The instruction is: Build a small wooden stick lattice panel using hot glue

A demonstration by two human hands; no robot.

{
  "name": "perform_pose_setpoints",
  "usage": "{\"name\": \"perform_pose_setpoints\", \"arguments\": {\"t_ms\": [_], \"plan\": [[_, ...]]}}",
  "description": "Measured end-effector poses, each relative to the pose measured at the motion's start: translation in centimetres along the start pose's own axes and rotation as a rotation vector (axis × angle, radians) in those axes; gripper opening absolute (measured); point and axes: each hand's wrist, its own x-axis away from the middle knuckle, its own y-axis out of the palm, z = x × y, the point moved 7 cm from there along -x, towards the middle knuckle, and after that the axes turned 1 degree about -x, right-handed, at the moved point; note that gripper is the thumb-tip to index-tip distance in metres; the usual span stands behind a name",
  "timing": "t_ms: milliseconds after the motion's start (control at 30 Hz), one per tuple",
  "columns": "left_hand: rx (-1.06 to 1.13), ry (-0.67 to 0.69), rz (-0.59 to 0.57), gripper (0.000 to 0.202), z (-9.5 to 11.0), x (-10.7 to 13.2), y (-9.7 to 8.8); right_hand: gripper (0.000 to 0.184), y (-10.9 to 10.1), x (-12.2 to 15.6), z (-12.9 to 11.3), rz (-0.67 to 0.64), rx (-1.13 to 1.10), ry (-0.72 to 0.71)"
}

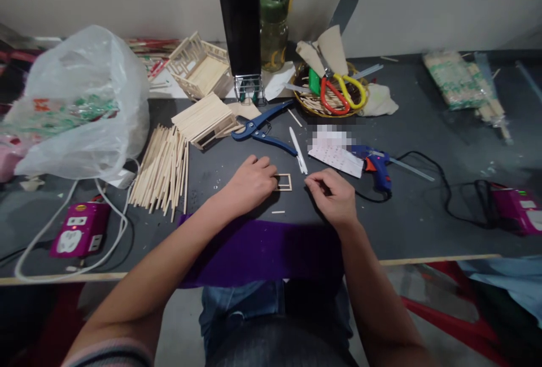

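My left hand [254, 185] is closed, its curled fingers on the left end of a small rectangular wooden stick frame [291, 183] lying on the dark table. To the right of the frame, my right hand [332, 195] has thumb and forefinger pinched together; anything between them is too small to make out. A white pen [298, 149] lies just beyond those fingertips. One short stick piece [278, 212] rests on the table below the frame. Past my right hand sits a blue glue gun [379, 170], beside a printed paper [334, 155].
Loose wooden sticks [161, 172] are piled left of my forearm. Behind them stand a slatted wooden model [205, 121], blue cutters [265, 127] and a propped phone [240, 22]. A basket [313, 110] holds scissors [334, 96]. Purple power boxes [80, 228] with cords sit at both sides.
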Motion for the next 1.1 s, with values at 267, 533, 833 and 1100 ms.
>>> {"name": "perform_pose_setpoints", "arguments": {"t_ms": [267,533,833,1100], "plan": [[0.074,-0.282,0.122,0.017,-4.1,2.3,-2.7,0.018,-1.1,0.2,0.3,0.108,-0.014,0.022],[0.215,-0.36,0.178,0.015,-3.0,2.9,-1.4,0.028,-2.3,0.4,0.2,0.203,0.08,0.086],[0.242,-0.479,0.31,0.024,-3.8,3.4,-1.7,0.035,-7.8,2.7,2.9,0.336,0.209,0.353],[0.163,-0.231,0.114,0.018,-2.4,1.5,-0.2,0.041,-10.9,3.7,7.4,0.259,0.542,0.607]]}}
